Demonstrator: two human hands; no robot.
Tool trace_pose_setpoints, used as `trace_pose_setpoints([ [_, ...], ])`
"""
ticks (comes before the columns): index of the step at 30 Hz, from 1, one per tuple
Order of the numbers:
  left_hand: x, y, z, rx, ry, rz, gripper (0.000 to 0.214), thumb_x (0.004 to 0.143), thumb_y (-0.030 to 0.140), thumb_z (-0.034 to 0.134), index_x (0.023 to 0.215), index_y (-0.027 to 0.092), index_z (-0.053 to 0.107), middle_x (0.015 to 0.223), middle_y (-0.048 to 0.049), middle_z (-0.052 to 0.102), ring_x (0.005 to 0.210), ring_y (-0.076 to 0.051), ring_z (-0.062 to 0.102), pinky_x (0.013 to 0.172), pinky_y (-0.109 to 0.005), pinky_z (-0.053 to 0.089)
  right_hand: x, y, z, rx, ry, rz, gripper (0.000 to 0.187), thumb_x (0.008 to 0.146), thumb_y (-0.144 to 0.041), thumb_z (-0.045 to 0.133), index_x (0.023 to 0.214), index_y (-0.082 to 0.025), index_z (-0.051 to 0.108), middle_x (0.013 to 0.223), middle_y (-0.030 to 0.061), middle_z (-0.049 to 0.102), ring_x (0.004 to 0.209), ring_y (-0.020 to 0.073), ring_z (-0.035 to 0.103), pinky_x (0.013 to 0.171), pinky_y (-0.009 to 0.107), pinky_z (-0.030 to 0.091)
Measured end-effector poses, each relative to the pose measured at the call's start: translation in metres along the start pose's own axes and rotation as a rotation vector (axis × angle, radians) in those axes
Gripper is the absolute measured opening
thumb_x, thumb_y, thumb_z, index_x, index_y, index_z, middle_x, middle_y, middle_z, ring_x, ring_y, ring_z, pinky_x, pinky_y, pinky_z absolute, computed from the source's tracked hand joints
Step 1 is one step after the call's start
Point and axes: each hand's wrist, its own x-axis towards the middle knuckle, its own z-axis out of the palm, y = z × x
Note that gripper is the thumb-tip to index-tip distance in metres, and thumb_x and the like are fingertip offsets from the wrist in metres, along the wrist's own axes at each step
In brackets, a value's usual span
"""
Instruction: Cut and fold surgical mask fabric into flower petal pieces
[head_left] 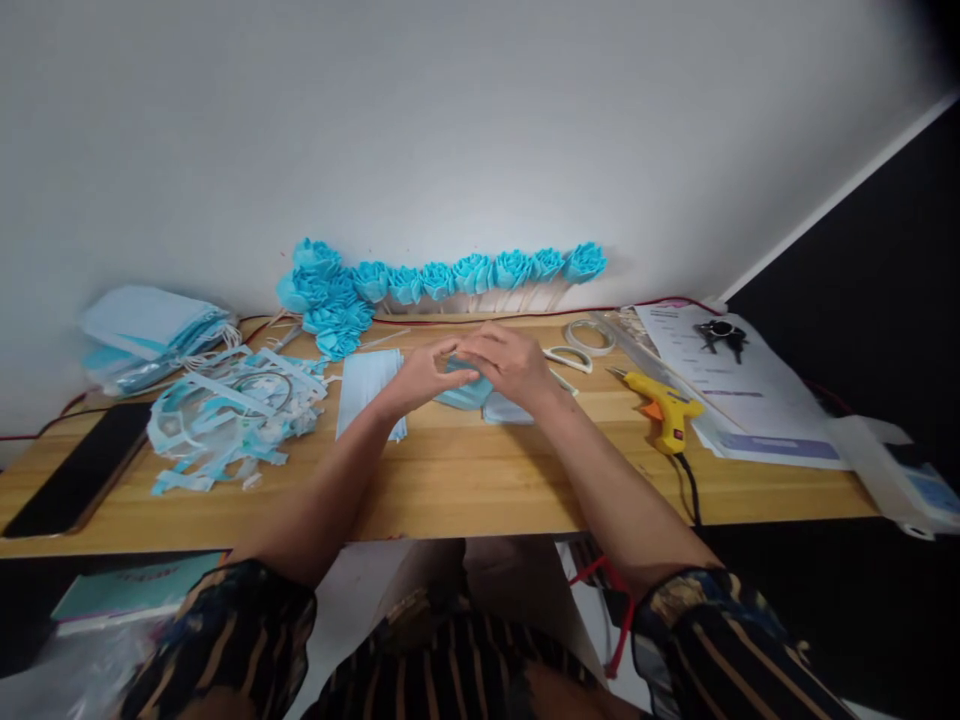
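My left hand [426,378] and my right hand [514,362] meet over the middle of the table, fingers curled together around a blue fabric piece [463,393]. The left thumb lies across the front of this piece; its upper part is hidden behind the fingers. Under my right wrist is a small stack of pale blue fabric pieces [506,408]. To the left of my left hand lies a larger stack of pale blue sheets [367,385], partly covered by my forearm. Beside my right hand, scissors [570,358] lie with their looped handles showing.
Blue fabric flowers [472,273] on sticks line the wall. A yellow glue gun [664,405], a tape roll [590,337], papers [712,380] and keys [721,335] sit right. Cut strips [240,410], a phone [79,468] and bagged masks [154,335] lie left.
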Motion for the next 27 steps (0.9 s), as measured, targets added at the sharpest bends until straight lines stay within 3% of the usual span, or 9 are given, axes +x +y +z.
trace_pose_setpoints([
  [4, -0.001, -0.005, 0.008, -0.003, 0.010, -0.063, 0.009, 0.064, 0.018, 0.077, 0.070, 0.016, 0.070, 0.073, 0.0006, 0.070, 0.074, -0.018, 0.063, 0.073, -0.028, 0.048, -0.001, -0.005, 0.004, 0.058, -0.082, 0.008, 0.030, 0.102, -0.039, 0.051, 0.097, -0.028, 0.078, 0.093, 0.0055, 0.073, 0.082, 0.0179, 0.066, 0.069, 0.029, 0.049],
  [7, 0.000, -0.011, 0.012, -0.050, 0.070, -0.092, 0.007, 0.064, 0.016, 0.075, 0.062, 0.016, 0.068, 0.065, 0.0018, 0.066, 0.066, -0.014, 0.058, 0.067, -0.026, 0.047, 0.001, -0.006, 0.003, 0.129, -0.081, 0.029, 0.030, 0.100, -0.044, 0.053, 0.097, -0.028, 0.078, 0.095, 0.0060, 0.074, 0.085, 0.0199, 0.067, 0.074, 0.032, 0.052],
  [11, 0.001, -0.012, 0.009, -0.315, 0.296, -0.128, 0.027, 0.066, 0.032, 0.084, 0.086, 0.016, 0.076, 0.080, -0.0017, 0.075, 0.074, -0.017, 0.066, 0.073, -0.030, 0.055, 0.004, -0.002, 0.005, 0.299, 0.050, 0.172, 0.042, 0.096, -0.052, 0.059, 0.130, -0.030, 0.067, 0.123, 0.0078, 0.071, 0.110, 0.0240, 0.065, 0.095, 0.040, 0.052],
  [13, 0.003, -0.013, 0.006, -0.467, 0.345, -0.158, 0.040, 0.067, 0.042, 0.086, 0.096, 0.016, 0.075, 0.087, -0.0045, 0.077, 0.077, -0.020, 0.070, 0.074, -0.033, 0.057, 0.003, 0.003, 0.009, 0.400, 0.064, 0.324, 0.058, 0.091, -0.053, 0.064, 0.144, -0.031, 0.055, 0.130, 0.0082, 0.068, 0.113, 0.0241, 0.064, 0.094, 0.040, 0.053],
  [15, 0.005, -0.015, 0.004, -0.550, 0.376, -0.162, 0.045, 0.065, 0.045, 0.087, 0.097, 0.015, 0.074, 0.089, -0.0058, 0.077, 0.079, -0.021, 0.072, 0.075, -0.034, 0.058, 0.001, 0.008, 0.015, 0.517, 0.009, 0.469, 0.068, 0.085, -0.052, 0.070, 0.146, -0.028, 0.051, 0.130, 0.0089, 0.069, 0.114, 0.0245, 0.065, 0.090, 0.039, 0.054],
  [20, 0.008, -0.019, 0.003, -0.561, 0.469, -0.132, 0.042, 0.060, 0.044, 0.090, 0.084, 0.015, 0.071, 0.080, -0.0028, 0.075, 0.073, -0.017, 0.069, 0.072, -0.030, 0.057, -0.003, 0.008, 0.028, 0.702, -0.146, 0.642, 0.048, 0.078, -0.044, 0.074, 0.119, -0.020, 0.068, 0.113, 0.0067, 0.075, 0.099, 0.0221, 0.069, 0.082, 0.033, 0.054],
  [24, 0.009, -0.020, 0.002, -0.543, 0.513, -0.090, 0.042, 0.063, 0.047, 0.087, 0.086, 0.016, 0.071, 0.083, -0.0036, 0.075, 0.080, -0.020, 0.070, 0.074, -0.030, 0.055, -0.003, -0.002, 0.033, 0.399, -0.183, 0.708, 0.018, 0.078, -0.036, 0.070, 0.080, -0.017, 0.070, 0.073, -0.0006, 0.069, 0.069, 0.0169, 0.062, 0.063, 0.026, 0.042],
  [27, 0.011, -0.024, 0.001, -0.525, 0.607, -0.068, 0.043, 0.065, 0.048, 0.085, 0.088, 0.015, 0.070, 0.086, -0.0050, 0.075, 0.087, -0.021, 0.069, 0.079, -0.031, 0.054, -0.003, -0.006, 0.037, 0.149, -0.209, 0.675, 0.019, 0.080, -0.035, 0.068, 0.070, -0.019, 0.066, 0.065, -0.0005, 0.066, 0.064, 0.0173, 0.058, 0.058, 0.027, 0.032],
])
